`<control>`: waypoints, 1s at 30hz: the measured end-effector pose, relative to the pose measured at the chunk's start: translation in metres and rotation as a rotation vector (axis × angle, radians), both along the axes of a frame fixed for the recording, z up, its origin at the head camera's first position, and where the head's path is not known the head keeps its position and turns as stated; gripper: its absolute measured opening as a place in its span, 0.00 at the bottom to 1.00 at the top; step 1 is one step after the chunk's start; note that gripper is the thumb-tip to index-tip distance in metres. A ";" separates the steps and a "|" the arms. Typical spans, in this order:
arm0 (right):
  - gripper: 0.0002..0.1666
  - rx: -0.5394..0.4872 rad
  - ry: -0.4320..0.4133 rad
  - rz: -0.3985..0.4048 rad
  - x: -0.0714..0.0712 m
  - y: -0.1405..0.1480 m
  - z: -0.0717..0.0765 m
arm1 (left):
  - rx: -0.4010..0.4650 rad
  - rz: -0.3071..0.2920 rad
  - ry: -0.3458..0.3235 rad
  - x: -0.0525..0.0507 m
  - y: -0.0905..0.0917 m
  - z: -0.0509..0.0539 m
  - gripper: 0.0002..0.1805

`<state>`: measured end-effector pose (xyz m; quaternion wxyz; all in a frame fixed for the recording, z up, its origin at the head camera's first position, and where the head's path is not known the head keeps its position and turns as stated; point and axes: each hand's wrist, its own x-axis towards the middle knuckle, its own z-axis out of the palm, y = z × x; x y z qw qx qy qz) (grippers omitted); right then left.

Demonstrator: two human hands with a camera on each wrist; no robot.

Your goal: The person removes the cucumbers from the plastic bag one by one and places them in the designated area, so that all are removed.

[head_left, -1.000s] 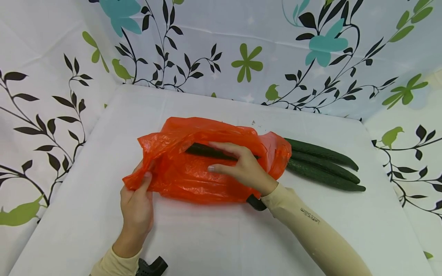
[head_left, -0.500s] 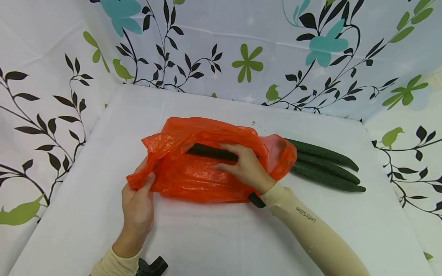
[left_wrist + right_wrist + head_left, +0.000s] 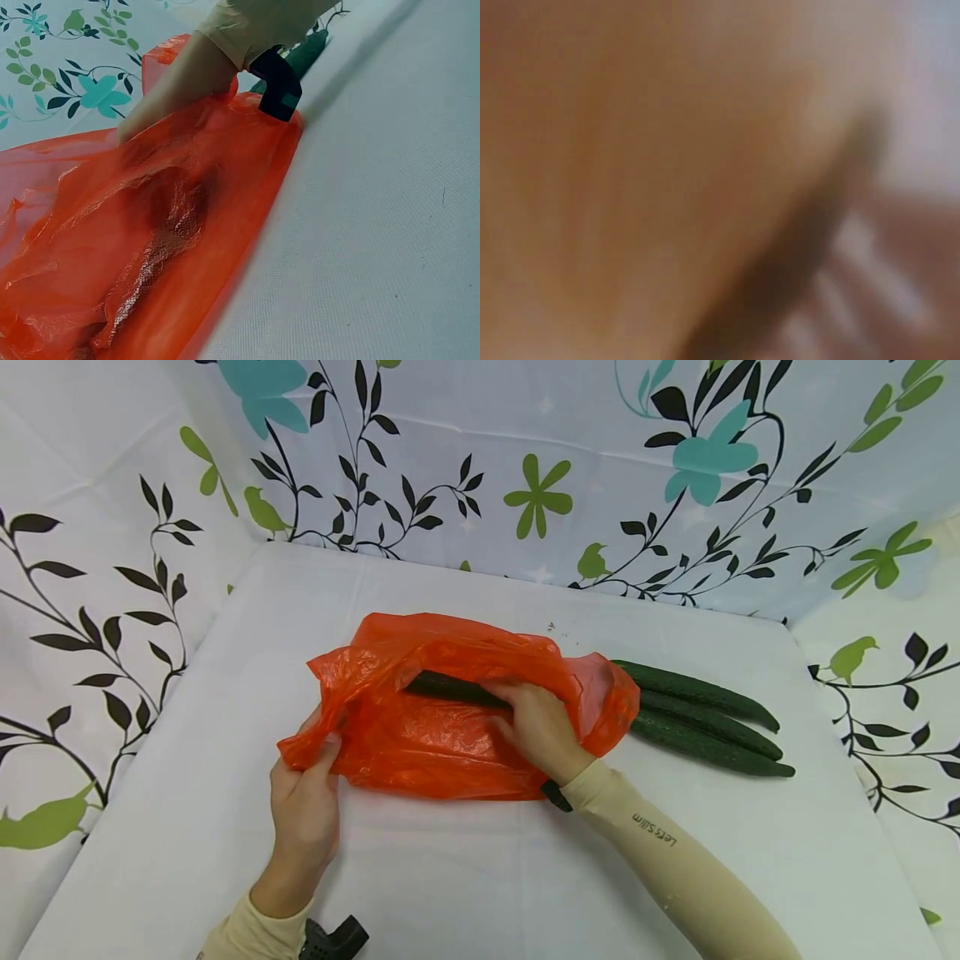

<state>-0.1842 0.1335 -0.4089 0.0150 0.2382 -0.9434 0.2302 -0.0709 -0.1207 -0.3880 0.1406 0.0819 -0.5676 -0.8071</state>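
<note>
A crumpled orange-red plastic bag (image 3: 450, 768) lies across the table with its mouth spread toward me. Inside it a dark green cucumber (image 3: 450, 687) shows through the opening. My left hand (image 3: 303, 814) pinches the bag's left edge between thumb and fingers. My right hand (image 3: 540, 727) reaches into the mouth and holds the cucumber, fingers over its far side and thumb on the near side. The thumb is blurred and the fingertips are partly hidden. In the left wrist view the bag (image 3: 225, 202) covers most of the right hand. Skin fills most of the blurred right wrist view.
Several more cucumbers (image 3: 705, 718) lie side by side right of the bag, their left ends behind it. A white cloth (image 3: 450, 877) covers the table. A leaf-patterned curtain (image 3: 480, 468) stands behind it. Small dark specks (image 3: 551, 627) lie beyond the bag.
My right hand has moved slightly right, and its spread fingers and thumb have closed in on the cucumber. The left hand has shifted a little right with the bag's edge.
</note>
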 end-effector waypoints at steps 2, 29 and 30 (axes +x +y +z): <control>0.30 0.030 0.042 0.007 -0.001 0.000 -0.003 | -0.003 0.000 0.001 0.000 -0.001 -0.001 0.24; 0.22 0.110 0.170 0.038 -0.003 0.003 -0.006 | -0.022 -0.012 -0.009 0.000 0.001 -0.001 0.25; 0.22 0.097 0.154 0.044 -0.002 0.003 -0.005 | -0.018 -0.010 -0.010 0.000 0.001 0.000 0.25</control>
